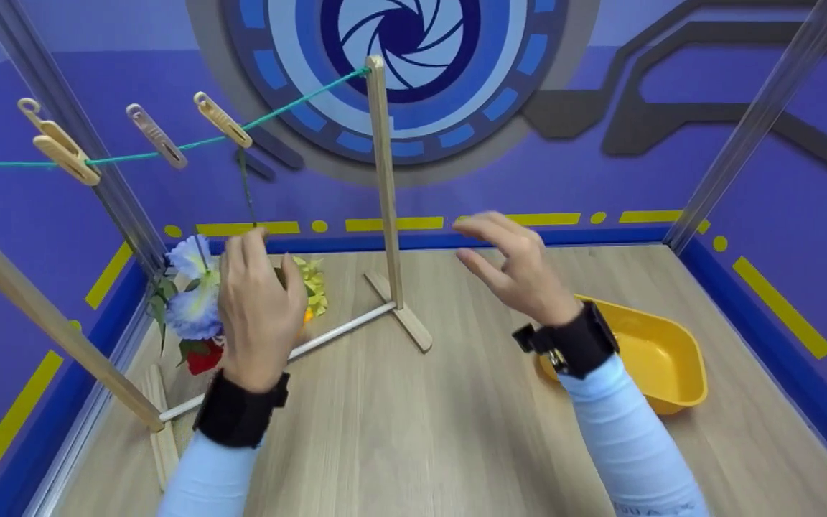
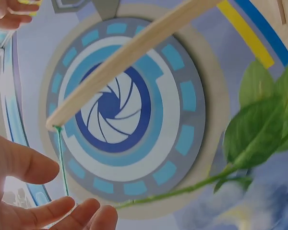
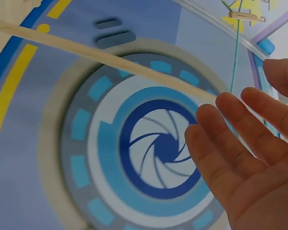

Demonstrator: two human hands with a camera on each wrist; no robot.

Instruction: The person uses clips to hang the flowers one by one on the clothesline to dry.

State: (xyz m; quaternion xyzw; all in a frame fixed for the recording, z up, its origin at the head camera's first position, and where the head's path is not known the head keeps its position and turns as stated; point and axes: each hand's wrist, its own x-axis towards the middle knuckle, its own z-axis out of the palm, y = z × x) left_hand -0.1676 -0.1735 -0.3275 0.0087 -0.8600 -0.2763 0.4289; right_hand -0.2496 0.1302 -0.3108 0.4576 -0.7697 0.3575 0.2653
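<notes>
My left hand point(image 1: 259, 309) is raised in front of the flowers, thumb apart from the fingers. A green stem point(image 1: 247, 190) hangs from the beige clothespin point(image 1: 223, 118) on the green line point(image 1: 291, 105) and runs down behind this hand. In the left wrist view the stem passes by the fingertips, with green leaves point(image 2: 259, 129) further along it. Blue flowers point(image 1: 194, 312), a red flower point(image 1: 203, 357) and yellow flowers point(image 1: 315, 287) show around the left hand, which partly hides them. My right hand point(image 1: 517, 266) is held up right of the wooden post, fingers spread and holding nothing.
Two more clothespins, one greyish point(image 1: 157, 136) and one beige point(image 1: 65, 154), sit further left on the line. Wooden posts point(image 1: 385, 179) on crossed feet hold it, joined low by a white rod point(image 1: 342, 332). A yellow basin point(image 1: 661, 359) stands behind the right forearm.
</notes>
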